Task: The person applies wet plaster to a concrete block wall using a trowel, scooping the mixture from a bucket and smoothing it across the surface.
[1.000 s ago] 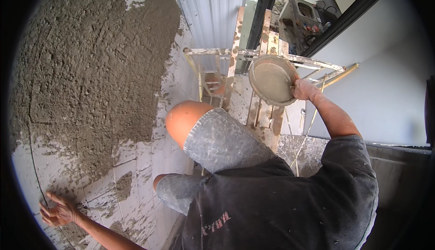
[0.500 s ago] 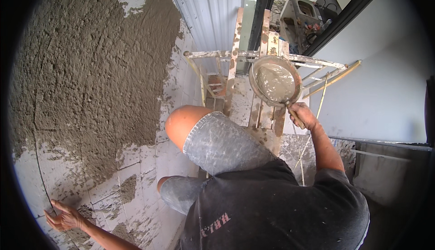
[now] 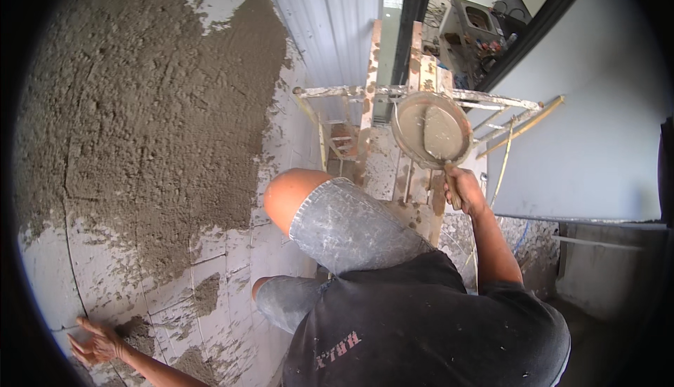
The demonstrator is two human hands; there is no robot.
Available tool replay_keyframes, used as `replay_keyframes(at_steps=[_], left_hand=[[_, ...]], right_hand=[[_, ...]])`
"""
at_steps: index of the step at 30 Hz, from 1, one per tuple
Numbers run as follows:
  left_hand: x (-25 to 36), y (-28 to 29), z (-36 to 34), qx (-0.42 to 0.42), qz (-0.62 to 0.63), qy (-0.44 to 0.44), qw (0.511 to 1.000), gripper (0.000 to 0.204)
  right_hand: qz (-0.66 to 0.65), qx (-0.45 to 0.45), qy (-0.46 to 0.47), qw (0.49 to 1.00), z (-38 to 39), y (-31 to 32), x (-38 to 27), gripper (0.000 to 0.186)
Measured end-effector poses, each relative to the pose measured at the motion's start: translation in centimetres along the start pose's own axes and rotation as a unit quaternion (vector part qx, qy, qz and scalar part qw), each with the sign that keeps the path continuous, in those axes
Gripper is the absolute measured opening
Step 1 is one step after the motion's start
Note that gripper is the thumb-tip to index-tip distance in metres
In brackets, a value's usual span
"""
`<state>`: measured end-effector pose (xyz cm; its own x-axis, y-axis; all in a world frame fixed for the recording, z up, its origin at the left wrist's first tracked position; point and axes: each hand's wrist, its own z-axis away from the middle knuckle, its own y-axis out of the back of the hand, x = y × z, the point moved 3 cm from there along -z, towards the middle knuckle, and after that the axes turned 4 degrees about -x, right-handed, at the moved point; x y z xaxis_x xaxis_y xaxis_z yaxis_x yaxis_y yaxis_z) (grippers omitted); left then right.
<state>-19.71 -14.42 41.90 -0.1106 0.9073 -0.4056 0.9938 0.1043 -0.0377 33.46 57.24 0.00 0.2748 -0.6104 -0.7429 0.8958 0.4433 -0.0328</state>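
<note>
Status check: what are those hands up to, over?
Right hand gripping handle at bucket. Left hand open by wall. Mortar in bucket. Knee between wall and bucket.

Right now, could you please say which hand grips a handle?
The right hand, closed around the handle; the left hand is open near the wall.

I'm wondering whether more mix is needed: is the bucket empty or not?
Not empty: wet-looking grey mix shows inside the bucket; its depth cannot be told from above.

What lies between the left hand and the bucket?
From left hand to bucket in the head view: first wall, then knee and grey shorts.
</note>
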Motion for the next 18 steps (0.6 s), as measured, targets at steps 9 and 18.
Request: replay_keyframes(at_steps=[9,18], left_hand=[[3.7,3.4,-4.0,-0.006,0.042,0.031,0.999,0.065],[4.4,3.0,-5.9,-0.009,0.032,0.001,0.999,0.062]], right_hand=[[-0.22,-0.018,0.032,0.975,3.1,-6.2,-7.6,0.023],[-0.372,-0.032,0.305,0.876,-1.8,-13.6,-23.2,0.013]])
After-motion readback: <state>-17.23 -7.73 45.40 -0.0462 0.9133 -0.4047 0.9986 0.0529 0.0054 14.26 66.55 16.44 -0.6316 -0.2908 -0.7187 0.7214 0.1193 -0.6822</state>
